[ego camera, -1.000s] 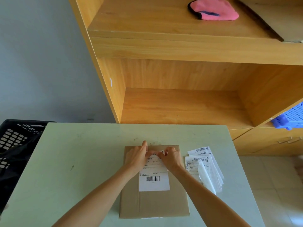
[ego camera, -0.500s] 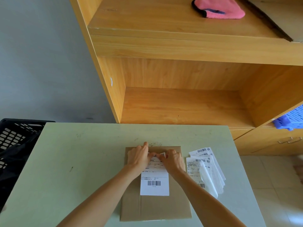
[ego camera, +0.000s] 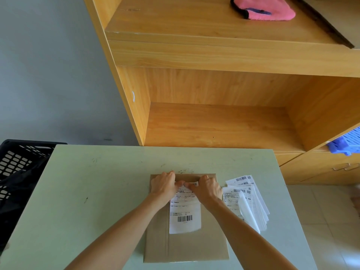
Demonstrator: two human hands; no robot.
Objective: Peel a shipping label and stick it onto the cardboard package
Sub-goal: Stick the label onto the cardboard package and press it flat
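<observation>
A flat brown cardboard package (ego camera: 187, 246) lies on the pale green table (ego camera: 97, 191), near its front. A white shipping label (ego camera: 185, 217) with a barcode lies on the package's upper half, and its lower part is flat against the cardboard. My left hand (ego camera: 163, 185) and my right hand (ego camera: 209, 189) sit side by side on the label's top edge. Their fingers are curled and the thumbs nearly touch at the middle. The label's top corners are hidden under my hands.
A fanned stack of loose labels (ego camera: 247, 201) lies just right of the package. A black plastic crate (ego camera: 17, 168) stands at the table's left edge. A wooden shelf unit (ego camera: 214, 125) rises behind the table, with a pink cloth (ego camera: 266, 10) on top and a blue crate (ego camera: 346, 143) at right.
Both hands stay at the label's top edge and have drawn slightly apart. The label and the package have kept their place.
</observation>
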